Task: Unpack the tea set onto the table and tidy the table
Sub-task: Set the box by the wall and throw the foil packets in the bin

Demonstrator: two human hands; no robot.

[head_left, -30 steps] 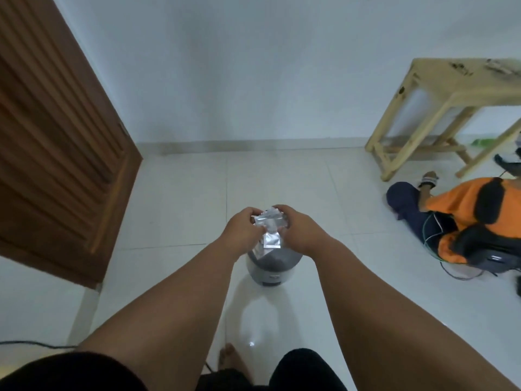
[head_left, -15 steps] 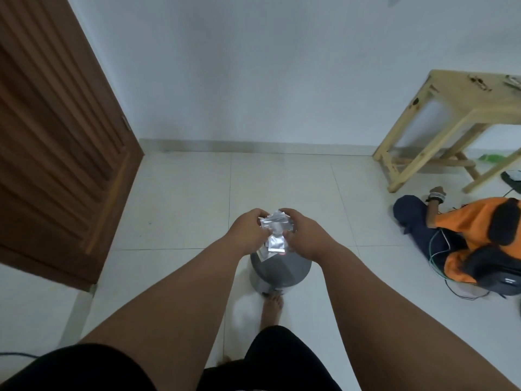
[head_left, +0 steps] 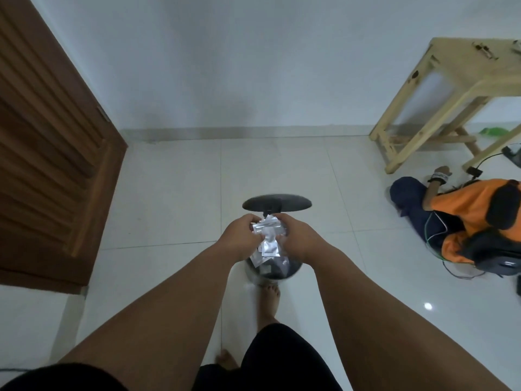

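A bundle of silver foil wrappers [head_left: 267,235] is held between my left hand [head_left: 239,238] and my right hand [head_left: 298,238], directly above a small metal pedal bin [head_left: 293,270] on the floor. The bin's dark lid [head_left: 277,203] stands raised behind my hands. My right foot [head_left: 269,299] rests at the bin's base. The bin's dark inside shows below the wrappers, with a few pieces hanging down into it.
A brown wooden door [head_left: 48,122] stands on the left. A pale wooden table [head_left: 456,88] is at the back right. A person in an orange shirt [head_left: 473,221] sits on the white tiled floor on the right, with cables beside them.
The bin's lid has swung up and now stands raised. My foot has moved onto the bin's base. My hands with the wrappers stay over the bin.
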